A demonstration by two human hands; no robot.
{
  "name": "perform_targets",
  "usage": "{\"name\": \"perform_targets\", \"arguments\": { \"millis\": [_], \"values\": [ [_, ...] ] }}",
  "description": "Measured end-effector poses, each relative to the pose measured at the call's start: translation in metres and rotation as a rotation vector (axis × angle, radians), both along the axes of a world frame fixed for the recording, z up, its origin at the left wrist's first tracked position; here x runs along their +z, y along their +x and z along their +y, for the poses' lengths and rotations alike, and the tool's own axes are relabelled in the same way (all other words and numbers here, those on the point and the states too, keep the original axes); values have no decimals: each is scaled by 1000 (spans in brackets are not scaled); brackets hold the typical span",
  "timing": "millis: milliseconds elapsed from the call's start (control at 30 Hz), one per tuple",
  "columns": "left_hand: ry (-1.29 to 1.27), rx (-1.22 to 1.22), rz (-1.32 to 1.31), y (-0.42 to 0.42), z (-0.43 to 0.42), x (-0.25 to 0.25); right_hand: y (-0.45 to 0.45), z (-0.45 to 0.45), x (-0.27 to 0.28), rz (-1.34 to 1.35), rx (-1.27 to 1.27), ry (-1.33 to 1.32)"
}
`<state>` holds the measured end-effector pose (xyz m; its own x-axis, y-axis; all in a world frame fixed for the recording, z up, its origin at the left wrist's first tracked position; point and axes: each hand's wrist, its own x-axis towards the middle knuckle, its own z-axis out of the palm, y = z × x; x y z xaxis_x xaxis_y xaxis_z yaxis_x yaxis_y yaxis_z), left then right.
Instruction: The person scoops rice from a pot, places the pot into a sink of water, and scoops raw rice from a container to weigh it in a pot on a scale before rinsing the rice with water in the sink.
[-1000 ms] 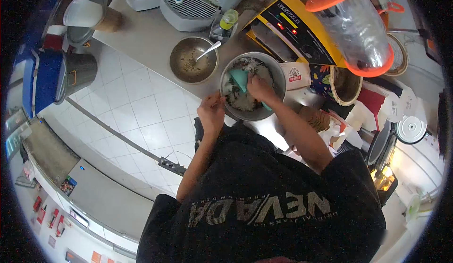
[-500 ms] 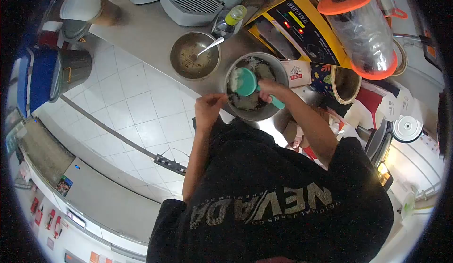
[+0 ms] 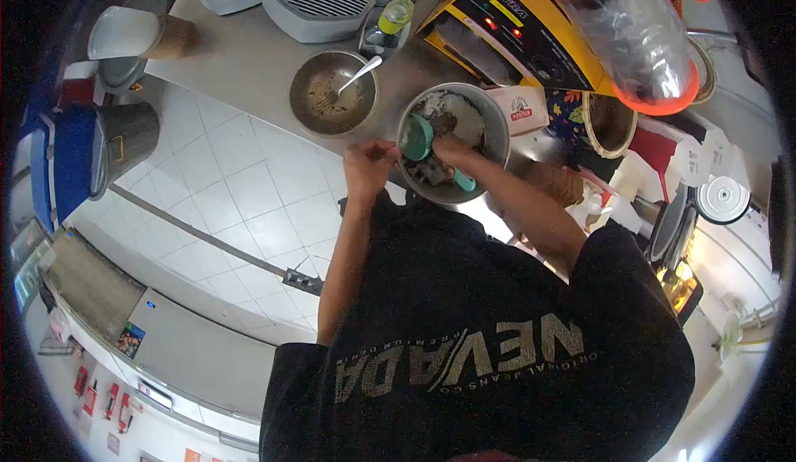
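Note:
My right hand (image 3: 454, 153) is closed round the handle of a teal scoop (image 3: 416, 138), inside a deep metal bowl (image 3: 503, 143). The scoop's cup is tilted at the left side of this bowl. White powder (image 3: 464, 114) and dark matter lie in the bowl. My left hand (image 3: 371, 166) is at the bowl's left edge, thumb and fingertips pinched at the rim. Left of it stands a second metal bowl (image 3: 303, 76) with brown residue and a fork (image 3: 352, 76) leaning in it.
Behind the bowls are a bottle with a yellow-green label (image 3: 395, 16), drip trays (image 3: 315, 6) and a yellow-black sealing machine (image 3: 531, 31). A paper packet (image 3: 521, 112) and a cloth-lined basket (image 3: 609, 126) are to the right. A bin (image 3: 128, 143) stands on the floor at left.
The teal scoop has tipped from facing up to sideways, and my right hand has shifted left and down into the bowl. My left hand stays at the rim. The whole view has shifted slightly.

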<state>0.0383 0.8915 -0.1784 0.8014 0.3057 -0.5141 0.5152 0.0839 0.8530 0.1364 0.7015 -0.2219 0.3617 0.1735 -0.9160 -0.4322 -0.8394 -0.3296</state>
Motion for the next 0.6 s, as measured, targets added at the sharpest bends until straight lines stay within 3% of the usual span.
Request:
{"name": "perform_targets", "arguments": {
  "millis": [67,167,267,333,367,433,533,600],
  "values": [
    [-66,50,15,2,-3,-6,4,-4,6,132,-5,7],
    [155,-16,12,7,1,14,13,-4,22,264,62,-48],
    [131,35,-62,13,9,12,22,-13,23,352,187,-82],
    [169,107,-29,8,10,32,30,-21,32,208,326,-88],
    [183,139,-11,2,8,43,36,-15,70,41,413,-89],
    [233,90,24,-32,3,33,37,-22,82,-256,690,-110],
    [199,-48,60,-60,-12,36,19,-51,39,-552,1050,-152],
    [150,-136,79,-66,-21,28,10,-55,27,-606,1043,-172]
  ]
}}
